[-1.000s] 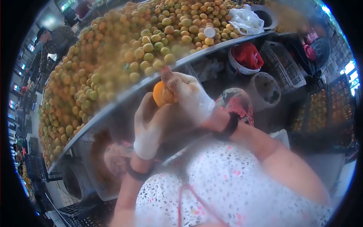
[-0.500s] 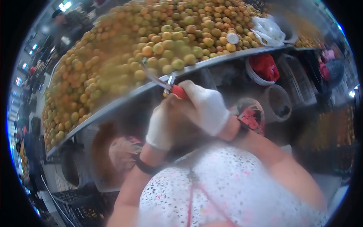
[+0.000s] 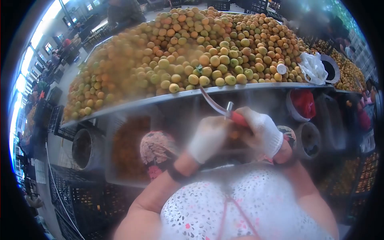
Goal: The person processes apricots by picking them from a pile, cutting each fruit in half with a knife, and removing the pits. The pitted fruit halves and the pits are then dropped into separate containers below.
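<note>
My right hand (image 3: 260, 130), in a white glove, is closed round the red handle of a curved knife (image 3: 214, 105). Its blade points up and left toward the metal edge of the fruit table. A short shiny metal piece (image 3: 229, 107) stands up where blade and handle meet. Close beside it, my left hand (image 3: 210, 138), also white-gloved, has its fingers curled near the handle's front end; what they hold, if anything, is hidden. Beyond both hands lies a large heap of orange-green, apricot-like fruit (image 3: 224, 60).
A metal rim (image 3: 160, 98) edges the heap. At the right are a white plastic bag (image 3: 313, 68), a bucket with red cloth (image 3: 302, 105) and a round tub (image 3: 309, 140). Left stand another tub (image 3: 83, 149), a bin of orange contents (image 3: 130, 150) and black crates (image 3: 86, 202).
The view has tilted and shifted, so the heap and table edge sit differently. Both hands and the knife appear further right and lower, still close together, the knife still in my right hand.
</note>
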`<state>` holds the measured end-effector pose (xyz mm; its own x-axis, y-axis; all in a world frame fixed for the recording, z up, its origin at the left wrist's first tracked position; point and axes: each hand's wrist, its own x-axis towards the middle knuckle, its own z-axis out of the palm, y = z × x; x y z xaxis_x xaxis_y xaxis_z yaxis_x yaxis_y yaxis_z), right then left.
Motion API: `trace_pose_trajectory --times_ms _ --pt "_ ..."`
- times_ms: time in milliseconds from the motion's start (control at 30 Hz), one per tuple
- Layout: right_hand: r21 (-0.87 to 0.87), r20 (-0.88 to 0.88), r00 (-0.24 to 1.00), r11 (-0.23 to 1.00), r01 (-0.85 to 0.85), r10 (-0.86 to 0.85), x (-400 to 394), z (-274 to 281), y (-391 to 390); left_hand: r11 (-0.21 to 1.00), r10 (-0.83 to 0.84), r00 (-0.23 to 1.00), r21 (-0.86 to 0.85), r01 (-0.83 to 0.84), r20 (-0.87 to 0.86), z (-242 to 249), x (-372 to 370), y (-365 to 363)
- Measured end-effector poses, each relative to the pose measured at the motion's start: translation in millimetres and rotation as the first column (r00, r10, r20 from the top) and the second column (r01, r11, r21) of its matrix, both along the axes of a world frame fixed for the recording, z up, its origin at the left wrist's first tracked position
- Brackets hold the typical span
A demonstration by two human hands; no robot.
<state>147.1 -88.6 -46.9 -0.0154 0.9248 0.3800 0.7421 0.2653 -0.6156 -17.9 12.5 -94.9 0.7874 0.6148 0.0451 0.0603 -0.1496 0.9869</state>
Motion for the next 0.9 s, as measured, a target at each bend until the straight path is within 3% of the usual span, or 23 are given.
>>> trace_pose_trajectory --times_ms 33,100,167,300,367,433,467,500,533,567,600,633,733,800,833,867,900 --pt "-0.002 0.050 0.998 0.999 0.036 -0.036 -2 0 -3 1.000 0.003 1.000 0.003 -0.003 0.003 5 0 -5" --pt "0.002 0.105 0.993 0.999 0.052 -0.052 -5 1 -3 0.950 0.068 0.995 -0.310 -0.040 0.079 12 4 -14" --pt "0.051 0.032 0.997 0.996 0.069 -0.071 -8 1 -3 0.958 0.064 0.993 -0.286 -0.033 0.102 13 1 -10" --pt "0.062 -0.165 0.972 0.981 0.182 -0.169 -16 -1 5 0.991 0.126 0.992 -0.039 -0.127 -0.027 16 -17 13" --pt "0.013 -0.064 0.959 0.961 0.276 -0.275 -2 -21 10 0.952 0.301 0.946 0.090 -0.291 -0.121 29 -44 29" --pt "-0.056 0.026 0.943 0.941 0.333 -0.332 8 -41 8 0.850 0.321 0.947 0.451 -0.272 -0.034 25 -86 57" --pt "-0.073 0.011 0.940 0.937 0.341 -0.341 13 -50 8 0.841 0.489 0.870 0.301 -0.450 -0.063 12 -105 76" --pt "-0.092 -0.002 0.936 0.932 0.350 -0.351 15 -55 10 0.817 0.541 0.839 0.273 -0.508 -0.059 4 -131 95" --pt "-0.140 -0.007 0.936 0.927 0.348 -0.352 11 -45 9 0.729 0.623 0.765 0.479 -0.490 -0.166 -17 -165 125" --pt "-0.146 -0.015 0.936 0.926 0.347 -0.353 11 -48 11 0.691 0.688 0.667 0.542 -0.479 -0.287 -24 -197 143" --pt "-0.160 -0.023 0.937 0.926 0.341 -0.349 11 -52 14 0.619 0.762 0.488 0.699 -0.358 -0.425 -25 -217 157" --pt "-0.170 -0.031 0.938 0.927 0.336 -0.345 12 -55 18 0.519 0.841 0.377 0.777 -0.356 -0.389 -23 -227 164" --pt "-0.204 -0.037 0.958 0.941 0.271 -0.284 12 -66 29 0.476 0.870 0.359 0.764 -0.436 -0.338 -36 -255 222" --pt "-0.287 -0.087 0.958 0.928 0.238 -0.272 12 -64 37 0.492 0.835 0.529 0.637 -0.593 -0.152 -12 -218 233" --pt "-0.359 -0.137 0.957 0.913 0.192 -0.255 11 -62 42 0.429 0.756 0.643 0.835 -0.345 -0.123 -30 -216 256" --pt "-0.292 -0.084 0.965 0.932 0.214 -0.248 12 -67 46 0.475 0.804 0.592 0.669 -0.572 -0.064 -31 -190 269" --pt "-0.205 -0.046 0.974 0.957 0.207 -0.221 13 -76 52 0.575 0.782 0.583 0.618 -0.536 -0.221 -16 -170 277"
